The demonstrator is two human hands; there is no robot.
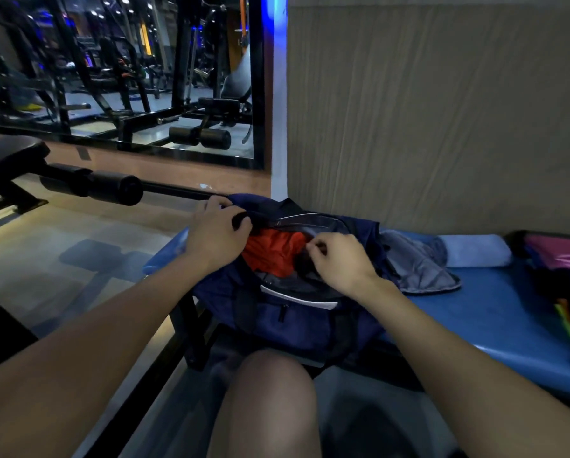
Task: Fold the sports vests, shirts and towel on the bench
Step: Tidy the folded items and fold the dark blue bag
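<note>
one orange garment (272,252) lying inside one navy bag (297,312) on blue bench (495,312) | left hand (216,238) gripping bag's rim, right hand (340,259) pinching its opening | one rolled towel (473,249) right of bag | clothes pile (561,269) beyond, cut off

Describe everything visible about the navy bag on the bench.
The navy bag is soft fabric with a white-trimmed front zip pocket. It sits on the blue bench's left end, open at the top, orange cloth showing inside. The left hand grips its far edge; the right hand pinches something dark at the opening.
</note>
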